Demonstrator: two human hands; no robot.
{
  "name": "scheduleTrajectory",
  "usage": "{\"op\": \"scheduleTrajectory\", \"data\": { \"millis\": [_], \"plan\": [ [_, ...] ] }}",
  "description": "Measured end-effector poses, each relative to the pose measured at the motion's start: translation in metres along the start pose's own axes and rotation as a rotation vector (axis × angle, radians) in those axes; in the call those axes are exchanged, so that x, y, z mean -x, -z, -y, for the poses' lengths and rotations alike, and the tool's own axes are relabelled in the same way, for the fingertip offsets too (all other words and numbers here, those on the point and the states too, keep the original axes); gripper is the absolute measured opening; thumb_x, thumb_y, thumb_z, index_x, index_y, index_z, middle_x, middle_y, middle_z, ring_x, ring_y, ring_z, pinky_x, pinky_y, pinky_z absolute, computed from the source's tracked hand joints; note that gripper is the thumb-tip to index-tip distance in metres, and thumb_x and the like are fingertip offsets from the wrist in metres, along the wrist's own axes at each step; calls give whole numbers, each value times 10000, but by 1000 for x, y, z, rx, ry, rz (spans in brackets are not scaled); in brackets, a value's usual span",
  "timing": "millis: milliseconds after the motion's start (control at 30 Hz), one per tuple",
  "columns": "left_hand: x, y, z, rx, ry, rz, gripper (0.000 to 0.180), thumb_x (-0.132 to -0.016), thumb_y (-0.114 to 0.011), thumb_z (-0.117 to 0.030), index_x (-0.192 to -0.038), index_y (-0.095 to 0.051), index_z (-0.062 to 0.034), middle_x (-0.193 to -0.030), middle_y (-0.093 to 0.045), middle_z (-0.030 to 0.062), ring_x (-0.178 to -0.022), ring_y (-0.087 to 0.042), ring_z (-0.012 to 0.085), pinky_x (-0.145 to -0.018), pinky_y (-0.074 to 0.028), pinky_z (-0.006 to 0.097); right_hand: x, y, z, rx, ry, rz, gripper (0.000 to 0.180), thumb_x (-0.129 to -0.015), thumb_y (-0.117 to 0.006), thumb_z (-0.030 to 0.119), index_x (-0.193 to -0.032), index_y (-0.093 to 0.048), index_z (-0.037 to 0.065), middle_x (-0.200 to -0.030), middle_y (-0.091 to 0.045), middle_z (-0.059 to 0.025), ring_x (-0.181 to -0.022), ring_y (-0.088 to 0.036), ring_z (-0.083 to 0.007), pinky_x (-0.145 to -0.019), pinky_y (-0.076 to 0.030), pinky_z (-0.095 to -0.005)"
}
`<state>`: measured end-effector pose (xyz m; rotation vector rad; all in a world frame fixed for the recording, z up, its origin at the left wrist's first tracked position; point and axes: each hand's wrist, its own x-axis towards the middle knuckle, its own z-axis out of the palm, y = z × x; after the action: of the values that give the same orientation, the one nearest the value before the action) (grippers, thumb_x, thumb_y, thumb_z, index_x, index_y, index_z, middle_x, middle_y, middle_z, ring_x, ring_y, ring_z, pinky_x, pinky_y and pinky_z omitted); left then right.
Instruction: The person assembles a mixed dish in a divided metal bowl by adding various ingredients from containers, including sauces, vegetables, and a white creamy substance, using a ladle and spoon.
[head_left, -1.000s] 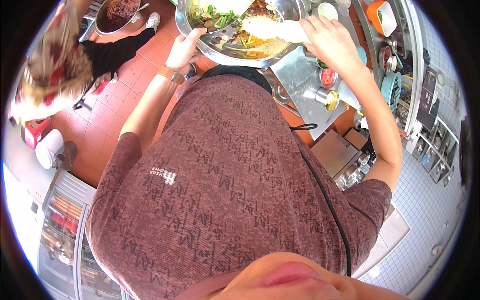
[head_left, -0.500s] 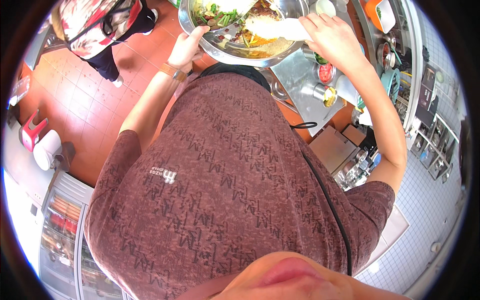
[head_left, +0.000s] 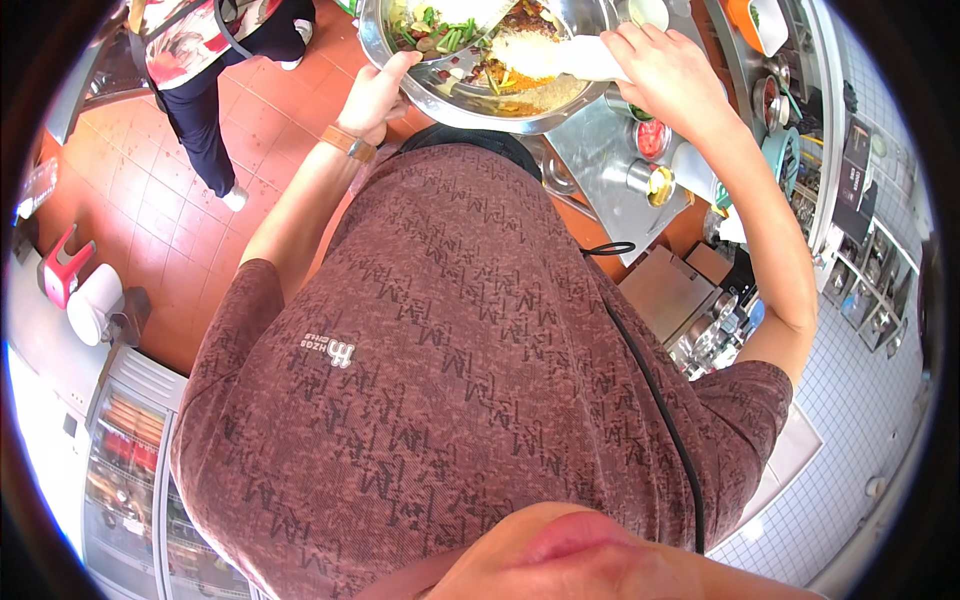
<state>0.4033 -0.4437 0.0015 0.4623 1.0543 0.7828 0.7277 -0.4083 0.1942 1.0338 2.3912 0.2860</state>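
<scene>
A large steel bowl (head_left: pixel 455 102) is at the top of the view, just ahead of my body. Inside it are cut green vegetables (head_left: pixel 447 38), reddish-brown and yellow spices (head_left: pixel 505 82) and a heap of pale powder (head_left: pixel 525 52). My left hand (head_left: pixel 378 98) grips the bowl's left rim, thumb on top and the other fingers mostly hidden. Over the bowl's right side, my right hand (head_left: pixel 672 78) is closed on a smooth white thing (head_left: pixel 592 60), whose inner end meets the powder. I cannot make out what kind of thing it is.
Right of the bowl, a steel table (head_left: pixel 615 205) carries a container of red pieces (head_left: pixel 652 138) and a metal cup of yellow pieces (head_left: pixel 660 184). An orange-and-white tub (head_left: pixel 765 28) stands farther right. A person (head_left: pixel 205 105) is on the tiled floor (head_left: pixel 150 190) at left.
The person at the left has shifted toward the far side, with the legs in a new stance. My hands, the bowl and the white thing look almost unmoved.
</scene>
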Motion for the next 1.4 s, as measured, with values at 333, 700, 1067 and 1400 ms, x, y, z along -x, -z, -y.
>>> {"op": "scheduleTrajectory", "data": {
  "millis": [333, 700, 1067, 1400],
  "plan": [
    [-5, 9, 3, -19, 0, 7, 283, -968, -696, -319, -967, -635, -43, -696, -562, -40, -474, -334, 28, -420, -229, 231, 34, -9, 11, -131, -117, -113, 610, -807, -780, 238, -1365, -572, 111, -1244, -646, -54, -1134, -651, -246, -950, -529, -392],
    [-3, -3, -15, -70, 10, 36, 227, -1018, -620, -267, -1137, -653, -76, -834, -709, 4, -479, -409, 10, -403, -233, 202, 67, -35, 26, -219, -277, -311, 561, -822, -783, 293, -1312, -589, 102, -1166, -638, -51, -1074, -666, -231, -920, -544, -397],
    [-4, -9, -25, -140, -10, 72, 250, -1008, -611, -250, -1105, -678, -30, -801, -698, 31, -467, -390, 20, -400, -229, 212, 95, -65, 47, -384, -478, -429, 576, -837, -791, 307, -1352, -610, 123, -1243, -668, -50, -1084, -678, -260, -910, -558, -409],
    [-1, -9, -33, -185, 18, 54, 315, -1014, -582, -249, -1164, -677, 11, -795, -686, 21, -441, -320, 18, -397, -194, 223, 105, -79, 72, -517, -634, -511, 566, -849, -813, 334, -1359, -640, 158, -1264, -694, -56, -1115, -681, -285, -923, -564, -404]
  ]
}}
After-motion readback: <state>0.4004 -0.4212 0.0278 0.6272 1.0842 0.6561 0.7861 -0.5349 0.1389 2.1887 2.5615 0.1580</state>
